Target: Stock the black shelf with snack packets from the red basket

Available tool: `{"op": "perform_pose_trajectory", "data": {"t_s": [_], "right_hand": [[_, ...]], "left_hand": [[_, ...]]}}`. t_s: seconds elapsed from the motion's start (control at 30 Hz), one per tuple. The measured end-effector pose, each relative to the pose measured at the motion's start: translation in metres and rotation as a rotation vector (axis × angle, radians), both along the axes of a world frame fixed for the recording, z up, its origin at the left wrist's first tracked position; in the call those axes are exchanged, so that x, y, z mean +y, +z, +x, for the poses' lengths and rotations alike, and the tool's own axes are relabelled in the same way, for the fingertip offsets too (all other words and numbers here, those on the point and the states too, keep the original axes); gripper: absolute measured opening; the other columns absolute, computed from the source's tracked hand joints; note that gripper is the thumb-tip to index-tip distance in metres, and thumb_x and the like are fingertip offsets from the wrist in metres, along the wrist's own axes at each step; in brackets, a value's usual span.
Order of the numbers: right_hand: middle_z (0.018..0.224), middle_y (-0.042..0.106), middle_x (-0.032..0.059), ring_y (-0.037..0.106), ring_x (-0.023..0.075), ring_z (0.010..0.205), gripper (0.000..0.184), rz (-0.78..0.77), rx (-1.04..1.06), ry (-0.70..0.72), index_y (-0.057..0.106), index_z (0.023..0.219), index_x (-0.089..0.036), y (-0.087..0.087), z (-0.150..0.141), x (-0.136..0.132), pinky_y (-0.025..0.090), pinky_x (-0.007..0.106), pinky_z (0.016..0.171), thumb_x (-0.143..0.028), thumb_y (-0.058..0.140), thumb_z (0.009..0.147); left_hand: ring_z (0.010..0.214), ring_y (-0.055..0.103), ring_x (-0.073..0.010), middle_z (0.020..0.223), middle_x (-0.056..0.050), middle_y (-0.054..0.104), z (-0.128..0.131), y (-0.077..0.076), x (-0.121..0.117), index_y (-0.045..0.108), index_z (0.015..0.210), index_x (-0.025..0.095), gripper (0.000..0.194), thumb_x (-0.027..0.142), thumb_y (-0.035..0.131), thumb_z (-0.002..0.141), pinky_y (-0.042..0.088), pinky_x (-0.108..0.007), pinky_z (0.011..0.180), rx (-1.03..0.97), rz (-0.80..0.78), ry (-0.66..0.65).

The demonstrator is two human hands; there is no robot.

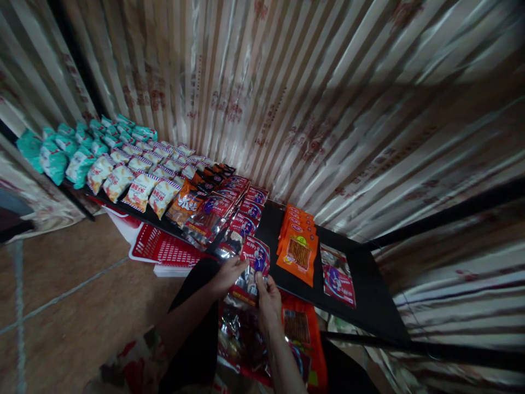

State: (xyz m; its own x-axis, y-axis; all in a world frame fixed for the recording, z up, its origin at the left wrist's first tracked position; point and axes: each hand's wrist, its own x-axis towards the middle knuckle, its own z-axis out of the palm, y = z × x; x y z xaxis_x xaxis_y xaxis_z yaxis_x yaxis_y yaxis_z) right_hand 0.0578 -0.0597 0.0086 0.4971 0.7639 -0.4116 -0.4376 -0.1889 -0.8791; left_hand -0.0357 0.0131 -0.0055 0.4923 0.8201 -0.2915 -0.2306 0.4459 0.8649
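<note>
You're grasping one red snack packet (262, 253) with both hands, left hand (228, 275) and right hand (268, 300) pinching its lower part, at the front edge of the black shelf (373, 279). Similar red packets (250, 210) and orange packets (301, 251) lie on that shelf; a red basket (158, 246) sits below it. You seem to be in a handling step; any shift calls for a light, level, two-handed grip on the slick film.
</note>
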Motion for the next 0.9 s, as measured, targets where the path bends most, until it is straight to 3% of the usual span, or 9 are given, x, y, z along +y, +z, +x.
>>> {"op": "perform_pose_trajectory", "data": {"t_s": [0.2,0.43,0.6,0.9], "right_hand": [[0.069,0.067,-0.0022,0.062,0.0162,0.06,0.046,-0.019,-0.14,-0.039,0.056,0.092,-0.021,-0.002,0.006,0.026,0.047,0.027,0.057,-0.051,0.069,0.059],[0.068,0.065,-0.002,0.059,0.0161,0.063,0.043,-0.046,-0.377,-0.006,0.058,0.089,-0.02,-0.01,0.008,0.055,0.044,0.026,0.059,-0.052,0.064,0.061],[0.071,0.065,-0.0002,0.058,0.0169,0.066,0.041,-0.066,-0.515,0.042,0.059,0.084,-0.018,-0.012,0.013,0.072,0.043,0.026,0.062,-0.051,0.062,0.061],[0.083,0.068,0.0053,0.061,0.0193,0.073,0.045,-0.042,-0.682,0.07,0.057,0.097,-0.016,-0.008,0.012,0.1,0.044,0.028,0.068,-0.05,0.057,0.067]], "left_hand": [[0.078,0.06,-0.015,0.084,-0.003,0.066,-0.008,-0.009,0.006,0.06,0.09,0.016,0.022,0.034,0.055,0.077,0.045,-0.024,0.07,0.189,0.18,0.132],[0.098,0.059,-0.019,0.105,-0.006,0.065,-0.016,-0.017,0.005,0.054,0.113,0.018,0.038,0.018,0.053,0.075,0.043,-0.03,0.089,0.448,0.285,0.215],[0.096,0.061,-0.0182,0.105,-0.007,0.065,-0.019,-0.017,0.011,0.05,0.118,0.017,0.043,0.014,0.051,0.075,0.045,-0.031,0.087,0.456,0.281,0.259],[0.096,0.06,-0.0177,0.103,-0.003,0.065,-0.022,-0.011,0.028,0.055,0.114,0.021,0.042,0.012,0.052,0.073,0.046,-0.032,0.09,0.485,0.372,0.371]]}}
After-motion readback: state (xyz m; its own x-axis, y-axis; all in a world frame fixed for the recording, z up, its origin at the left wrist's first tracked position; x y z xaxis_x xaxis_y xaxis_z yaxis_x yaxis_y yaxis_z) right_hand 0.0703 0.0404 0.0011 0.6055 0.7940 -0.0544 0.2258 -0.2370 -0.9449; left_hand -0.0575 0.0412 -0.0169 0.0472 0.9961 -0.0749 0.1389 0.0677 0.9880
